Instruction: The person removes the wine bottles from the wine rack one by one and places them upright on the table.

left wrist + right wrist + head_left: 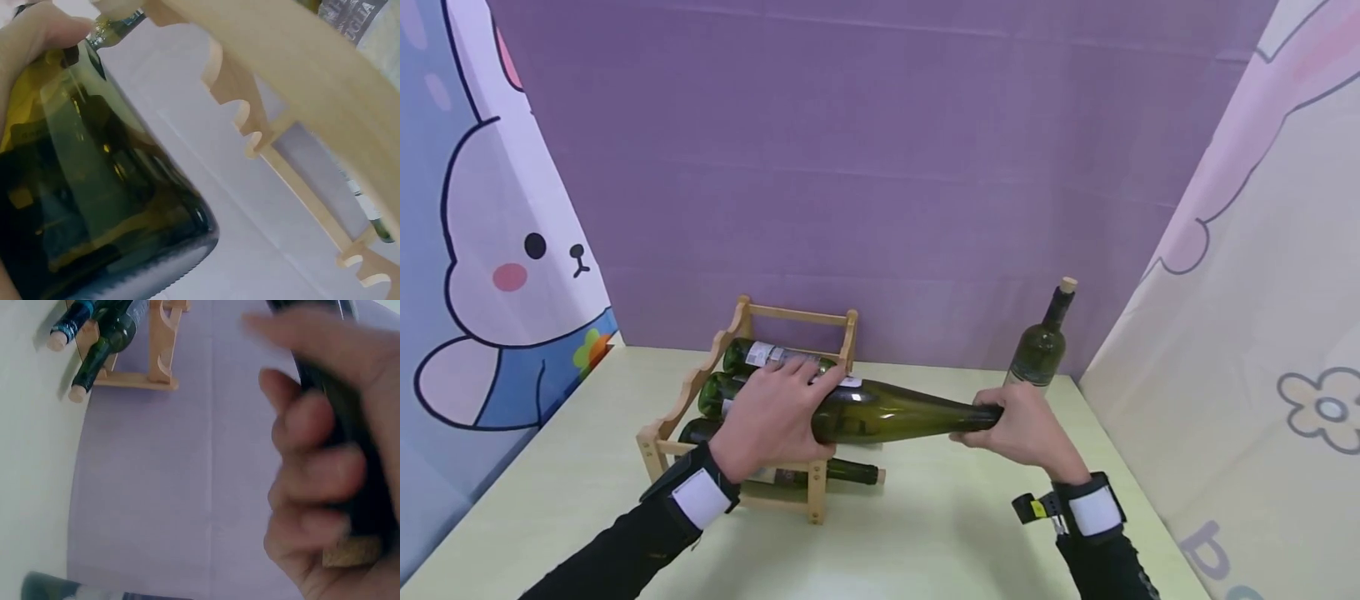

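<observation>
Both hands hold a green glass wine bottle (895, 410) level in the air in front of the rack. My left hand (778, 412) grips its wide base end, fingers over the top; in the left wrist view the thumb lies along the glass (106, 187). My right hand (1018, 421) wraps round the neck, and in the right wrist view its fingers curl about the dark neck, with the cork (352, 551) showing at the palm. Close behind the left hand stands a wooden wine rack (818, 492), partly hidden by that hand and the bottle.
Several corked bottles lie in the rack, one with its neck (853, 472) sticking out low at the front. Another green bottle (1037, 350) stands upright at the back right, beyond the right hand. A purple backdrop (895, 167) rises behind the pale table (925, 542).
</observation>
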The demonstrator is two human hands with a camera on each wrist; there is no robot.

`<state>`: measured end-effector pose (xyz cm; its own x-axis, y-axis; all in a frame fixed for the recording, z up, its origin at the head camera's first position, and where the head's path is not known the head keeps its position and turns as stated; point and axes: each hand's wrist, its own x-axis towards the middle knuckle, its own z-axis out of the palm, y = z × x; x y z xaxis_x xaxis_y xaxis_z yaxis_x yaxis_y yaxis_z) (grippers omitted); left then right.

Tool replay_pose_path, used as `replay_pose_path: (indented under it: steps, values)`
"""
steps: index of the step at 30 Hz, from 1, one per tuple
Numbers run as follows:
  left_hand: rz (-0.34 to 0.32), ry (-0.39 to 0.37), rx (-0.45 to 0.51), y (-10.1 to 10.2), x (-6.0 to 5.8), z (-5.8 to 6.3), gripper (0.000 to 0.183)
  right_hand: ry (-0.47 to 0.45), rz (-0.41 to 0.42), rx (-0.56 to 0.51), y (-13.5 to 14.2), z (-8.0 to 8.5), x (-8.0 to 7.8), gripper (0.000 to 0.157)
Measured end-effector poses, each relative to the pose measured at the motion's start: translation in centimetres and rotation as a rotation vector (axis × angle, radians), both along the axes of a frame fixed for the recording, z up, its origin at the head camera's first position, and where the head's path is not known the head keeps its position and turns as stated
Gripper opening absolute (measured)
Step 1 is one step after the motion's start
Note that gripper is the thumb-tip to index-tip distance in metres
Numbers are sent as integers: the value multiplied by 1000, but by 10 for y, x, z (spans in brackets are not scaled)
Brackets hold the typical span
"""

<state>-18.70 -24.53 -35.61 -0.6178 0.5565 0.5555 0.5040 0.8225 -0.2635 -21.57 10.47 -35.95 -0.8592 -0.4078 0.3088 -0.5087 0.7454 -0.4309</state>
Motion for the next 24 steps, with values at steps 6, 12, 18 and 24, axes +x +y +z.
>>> replay_pose_path:
  steps: [6, 12, 18, 24]
  values:
    - [-4, -5, 73, -6, 2, -2, 100, -44, -18, -238, 9, 6, 3, 35]
    - [-21, -64, 209, -12, 6, -2, 95, -197, 207, -598, 21, 8, 6, 50]
    - [-57, -221, 387, -11, 13, -3, 86, -330, 495, -717, 19, 3, 8, 72]
    - [-81, -352, 536, -7, 18, -3, 79, -292, 599, -719, 6, 2, 12, 86]
